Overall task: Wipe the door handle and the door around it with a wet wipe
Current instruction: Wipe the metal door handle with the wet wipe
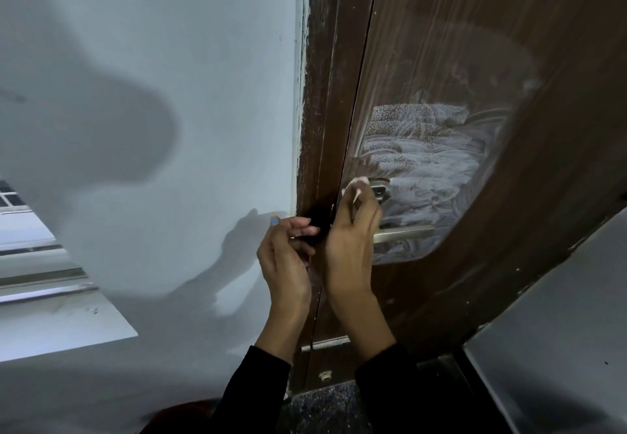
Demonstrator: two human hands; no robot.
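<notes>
The brown wooden door fills the upper right, with a wide patch of wet streaks above the handle. My right hand presses a white wet wipe against the door beside a small metal latch. The silver lever handle sticks out to the right from behind that hand. My left hand hovers by the door frame, fingers curled, pinching a small blue-tipped item I cannot identify.
A pale wall lies to the left, with a window and sill at the lower left. A metal bolt sits low on the door. Speckled floor shows below. Another pale wall stands at the right.
</notes>
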